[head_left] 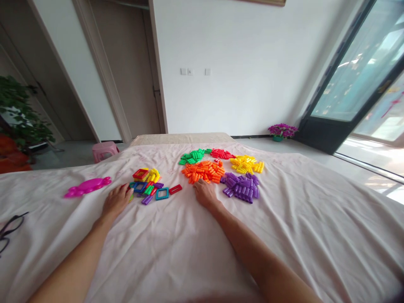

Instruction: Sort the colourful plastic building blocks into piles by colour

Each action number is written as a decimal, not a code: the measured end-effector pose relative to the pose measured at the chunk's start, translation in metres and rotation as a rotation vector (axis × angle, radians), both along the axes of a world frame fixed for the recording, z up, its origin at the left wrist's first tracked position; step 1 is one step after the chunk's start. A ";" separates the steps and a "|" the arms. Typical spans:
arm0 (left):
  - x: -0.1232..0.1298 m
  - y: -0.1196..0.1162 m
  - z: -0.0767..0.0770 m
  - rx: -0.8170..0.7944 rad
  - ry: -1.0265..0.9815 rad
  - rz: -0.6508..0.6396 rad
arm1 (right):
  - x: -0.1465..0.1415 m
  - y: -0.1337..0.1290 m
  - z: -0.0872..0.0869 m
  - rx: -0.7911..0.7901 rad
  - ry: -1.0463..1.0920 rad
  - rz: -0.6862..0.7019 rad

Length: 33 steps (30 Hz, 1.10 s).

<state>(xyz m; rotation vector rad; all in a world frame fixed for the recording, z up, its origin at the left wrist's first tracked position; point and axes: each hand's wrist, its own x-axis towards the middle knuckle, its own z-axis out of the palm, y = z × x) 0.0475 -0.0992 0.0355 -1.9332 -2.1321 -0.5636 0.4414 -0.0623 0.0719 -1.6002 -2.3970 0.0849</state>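
Observation:
My left hand (117, 200) lies palm down at the left edge of a mixed group of plastic pieces, its fingers stretched out and slightly apart. Beside its fingertips are a blue square frame (139, 187), a red frame (140, 174), yellow pieces (153, 174) and a purple tube (147, 200). A teal square frame (162, 193) and a red rectangular frame (175, 189) lie farther right. My right hand (205, 193) touches the near edge of a pile of orange tubes (206, 170), with fingers curled; anything inside them is hidden.
Around the orange pile lie green tubes (193, 156), red tubes (221, 154), yellow tubes (244, 164) and purple tubes (242, 187). A magenta plastic object (88, 187) and eyeglasses (12, 227) rest at left on the wrinkled cloth (176, 248). A pink stool (105, 150) stands beyond.

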 end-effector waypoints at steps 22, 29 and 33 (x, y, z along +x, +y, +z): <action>-0.021 0.014 -0.023 -0.050 0.028 0.004 | 0.002 0.004 -0.005 0.117 0.071 0.212; -0.025 0.025 -0.021 0.039 -0.308 0.041 | 0.000 0.002 -0.005 0.122 0.082 0.270; -0.026 0.050 -0.012 0.080 -0.375 0.051 | -0.001 0.000 -0.005 0.141 0.065 0.300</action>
